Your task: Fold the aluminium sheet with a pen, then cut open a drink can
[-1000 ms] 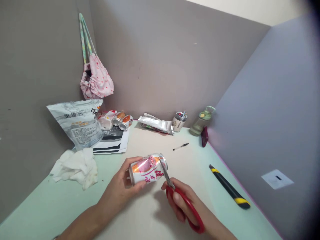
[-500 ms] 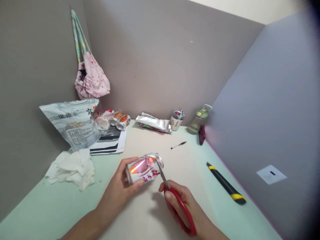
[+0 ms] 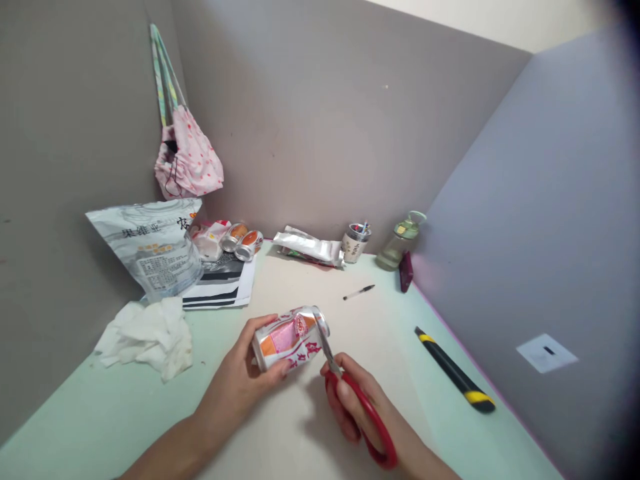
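Observation:
A silver, orange and white drink can [image 3: 290, 338] lies on its side in the grip of my left hand [image 3: 245, 373], its top end pointing right. The fingers wrap behind the can and the thumb presses its lower front. My right hand [image 3: 367, 393] is closed round the red handles of the scissors [image 3: 373, 427]. The metal blades reach up to the can's side near its top rim. How deep the blade tip sits in the can is hard to tell.
Crumpled white tissues [image 3: 147, 340] and a large bag [image 3: 160, 250] lie at left. Behind are two cans [image 3: 249, 245], silver packets [image 3: 307, 247], a pen cup [image 3: 355, 243], a bottle [image 3: 400, 243] and a pen [image 3: 359, 292]. A black-yellow cutter [image 3: 453, 370] lies right.
The scissor handles have spread wider apart in my right hand. The can has turned slightly in my left hand, and the whole view has shifted a little.

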The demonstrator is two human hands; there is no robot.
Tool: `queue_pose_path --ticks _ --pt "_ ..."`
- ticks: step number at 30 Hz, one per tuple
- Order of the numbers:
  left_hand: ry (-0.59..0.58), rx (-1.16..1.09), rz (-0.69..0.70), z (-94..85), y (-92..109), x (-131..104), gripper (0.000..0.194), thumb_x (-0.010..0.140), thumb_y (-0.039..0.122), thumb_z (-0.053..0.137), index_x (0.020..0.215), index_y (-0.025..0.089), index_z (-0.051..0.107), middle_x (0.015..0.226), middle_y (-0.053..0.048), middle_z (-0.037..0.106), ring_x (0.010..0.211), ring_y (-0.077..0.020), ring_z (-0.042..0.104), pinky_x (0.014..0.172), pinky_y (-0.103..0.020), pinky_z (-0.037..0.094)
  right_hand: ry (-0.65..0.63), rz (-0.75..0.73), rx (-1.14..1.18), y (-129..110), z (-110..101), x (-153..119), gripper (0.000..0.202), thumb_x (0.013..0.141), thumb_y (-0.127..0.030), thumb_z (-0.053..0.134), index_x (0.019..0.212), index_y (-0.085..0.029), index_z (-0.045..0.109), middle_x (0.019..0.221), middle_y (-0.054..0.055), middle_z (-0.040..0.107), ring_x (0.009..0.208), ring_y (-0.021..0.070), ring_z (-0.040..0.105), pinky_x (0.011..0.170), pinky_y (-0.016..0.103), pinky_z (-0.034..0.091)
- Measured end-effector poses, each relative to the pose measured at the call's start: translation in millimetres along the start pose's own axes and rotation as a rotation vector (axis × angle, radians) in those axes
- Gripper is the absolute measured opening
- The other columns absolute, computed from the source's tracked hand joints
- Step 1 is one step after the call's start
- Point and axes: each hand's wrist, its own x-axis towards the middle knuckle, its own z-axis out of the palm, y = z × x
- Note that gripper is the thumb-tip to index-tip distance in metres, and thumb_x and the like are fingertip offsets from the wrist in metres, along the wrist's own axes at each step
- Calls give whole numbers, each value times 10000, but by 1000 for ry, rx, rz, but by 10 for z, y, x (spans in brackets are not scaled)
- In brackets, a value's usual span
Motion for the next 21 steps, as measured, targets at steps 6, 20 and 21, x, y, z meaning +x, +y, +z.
queue_pose_path --ticks 6,20,21 --pt "18 -6 46 57 -16 -30 599 761 377 757 1250 231 445 1204 -91 692 1044 -248 671 912 -364 528 123 53 -16 -3 -24 45 649 729 -828 592 891 -236 379 591 -112 404 441 63 319 438 200 268" --pt "27 133 92 60 -50 -53 563 821 410 686 1290 267 409 1217 -62 670 1045 -229 660 938 -356 511 85 102 -182 -16 -66 67 702 725 -883 508 688 -182 486 547 -34 472 484 89 373 459 225 263" --pt "25 157 99 48 -55 -48 566 822 410 688 1291 270 404 1225 -62 664 1038 -227 663 936 -357 514 96 128 -175 -6 -66 65 704 711 -886 520 680 -184 485 525 -37 469 462 84 370 446 221 257"
